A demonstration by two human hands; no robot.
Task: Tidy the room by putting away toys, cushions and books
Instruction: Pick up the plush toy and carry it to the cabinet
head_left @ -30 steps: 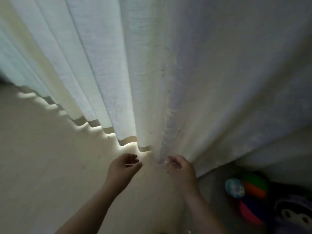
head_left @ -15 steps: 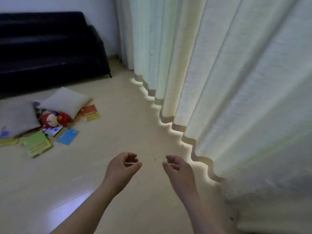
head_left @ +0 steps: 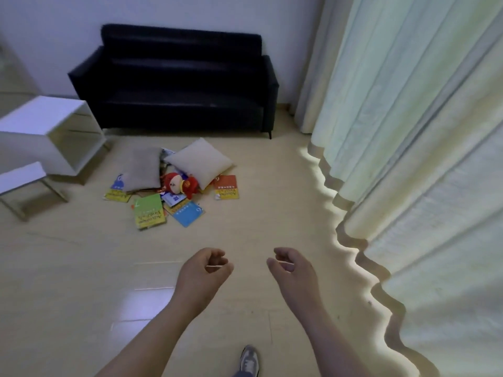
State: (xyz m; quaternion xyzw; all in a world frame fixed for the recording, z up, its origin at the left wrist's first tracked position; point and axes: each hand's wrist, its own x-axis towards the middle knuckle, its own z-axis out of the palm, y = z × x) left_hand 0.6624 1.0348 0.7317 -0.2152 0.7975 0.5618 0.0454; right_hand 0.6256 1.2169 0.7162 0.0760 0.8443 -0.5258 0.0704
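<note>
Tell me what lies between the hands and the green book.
Bare floor only, from green book to left hand and right hand; the head view shows it.

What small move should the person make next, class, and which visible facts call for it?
Probably step toward the cream cushion lying among books before the black sofa, then reach for it. The left hand and right hand are loosely curled, hold nothing, and are well short of it.
</note>
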